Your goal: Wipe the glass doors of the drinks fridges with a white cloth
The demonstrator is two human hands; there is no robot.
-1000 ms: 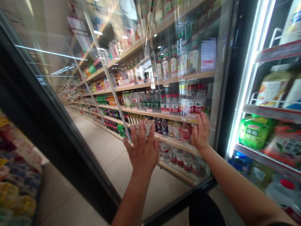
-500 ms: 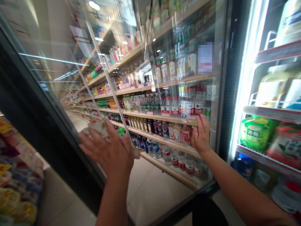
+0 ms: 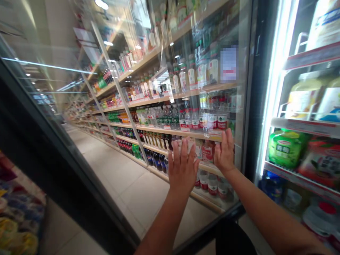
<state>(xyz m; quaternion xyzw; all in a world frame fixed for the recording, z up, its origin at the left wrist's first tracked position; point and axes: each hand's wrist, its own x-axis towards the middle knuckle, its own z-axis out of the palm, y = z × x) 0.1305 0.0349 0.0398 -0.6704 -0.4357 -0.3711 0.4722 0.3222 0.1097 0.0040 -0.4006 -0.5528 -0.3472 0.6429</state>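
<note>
A glass door with a black frame (image 3: pixel 66 170) stands open in front of me. My left hand (image 3: pixel 183 171) lies flat against the glass with a pale cloth (image 3: pixel 190 142) under its fingers; most of the cloth is hidden behind the hand. To its right, my right hand (image 3: pixel 225 154) rests on the same pane near the inner upright, fingers stretched upward and nothing visible in it. A blurred white sign (image 3: pixel 228 63) is on the glass above my right hand.
Lit fridge shelves (image 3: pixel 305 127) on the right hold bottles and a green pouch (image 3: pixel 287 148). Bottles line long wooden shelves (image 3: pixel 170 130), seen through or reflected in the glass. Colourful packaged goods (image 3: pixel 18 219) stand at lower left, beside the door frame. Tiled floor (image 3: pixel 106 177) shows below.
My left hand has slid across the glass to the right with the cloth, ending close beside my right hand. My right hand has stayed in nearly the same place on the pane.
</note>
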